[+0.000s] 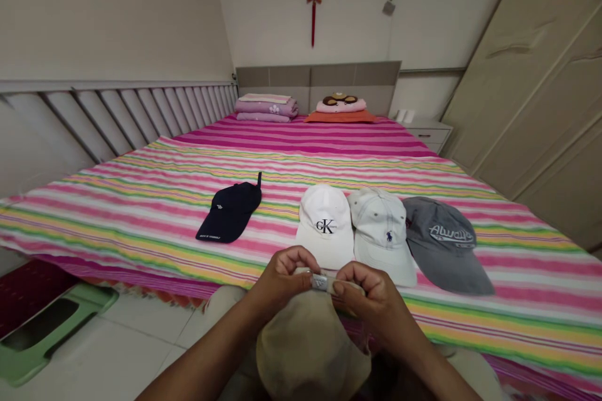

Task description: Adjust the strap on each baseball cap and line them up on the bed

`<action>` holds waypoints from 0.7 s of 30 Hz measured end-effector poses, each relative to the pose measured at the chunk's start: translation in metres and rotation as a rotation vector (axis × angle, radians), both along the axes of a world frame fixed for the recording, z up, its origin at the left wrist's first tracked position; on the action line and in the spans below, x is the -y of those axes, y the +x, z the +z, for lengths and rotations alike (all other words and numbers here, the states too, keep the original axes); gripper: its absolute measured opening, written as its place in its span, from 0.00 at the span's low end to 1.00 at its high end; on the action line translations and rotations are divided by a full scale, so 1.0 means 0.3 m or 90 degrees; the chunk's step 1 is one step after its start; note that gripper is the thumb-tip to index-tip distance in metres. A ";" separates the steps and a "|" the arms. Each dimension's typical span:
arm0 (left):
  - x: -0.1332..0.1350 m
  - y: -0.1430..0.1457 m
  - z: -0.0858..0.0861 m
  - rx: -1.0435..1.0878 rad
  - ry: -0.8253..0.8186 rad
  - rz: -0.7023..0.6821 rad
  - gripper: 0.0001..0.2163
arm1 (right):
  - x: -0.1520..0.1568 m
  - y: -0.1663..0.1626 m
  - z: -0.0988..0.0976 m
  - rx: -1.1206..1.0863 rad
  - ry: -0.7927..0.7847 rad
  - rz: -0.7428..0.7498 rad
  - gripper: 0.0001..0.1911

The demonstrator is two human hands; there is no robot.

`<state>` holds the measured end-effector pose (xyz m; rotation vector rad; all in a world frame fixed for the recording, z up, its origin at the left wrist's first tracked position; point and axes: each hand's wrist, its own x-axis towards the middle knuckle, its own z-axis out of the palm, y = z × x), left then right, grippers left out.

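A beige baseball cap [305, 344] hangs between my hands in front of my lap, its back strap uppermost. My left hand [289, 272] pinches the strap on the left of a small silver buckle [320, 282]. On the buckle's other side, my right hand [364, 288] grips the strap between thumb and fingers. Just beyond, on the bed, lie a white cap [325, 213] with "CK" lettering, a pale cap [379, 219] with a small dark emblem, and a grey cap [442, 232] with white script. Farther left sits a navy cap [230, 207], its strap end sticking up.
The bed has a striped cover [141, 200]. Folded purple bedding [266, 108] and an orange cushion [339, 116] are by the headboard [282, 78]. A railing [117, 119] runs along the left. A green stool [61, 319] stands at lower left, a wardrobe [531, 94] at right.
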<state>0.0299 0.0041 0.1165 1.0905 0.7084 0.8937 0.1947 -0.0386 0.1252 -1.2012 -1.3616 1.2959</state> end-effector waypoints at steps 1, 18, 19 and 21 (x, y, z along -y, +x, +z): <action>0.001 0.001 0.001 -0.018 0.011 0.012 0.12 | -0.001 -0.002 0.001 -0.007 -0.002 -0.005 0.14; 0.015 -0.004 -0.022 -0.171 0.193 0.006 0.13 | -0.005 -0.016 -0.063 -0.163 -0.050 -0.014 0.13; 0.018 -0.001 -0.020 -0.182 0.211 0.016 0.12 | -0.005 -0.017 -0.068 -0.176 -0.049 -0.005 0.13; 0.024 0.004 -0.017 -0.202 0.246 0.032 0.11 | -0.003 -0.021 -0.072 -0.195 -0.046 0.006 0.13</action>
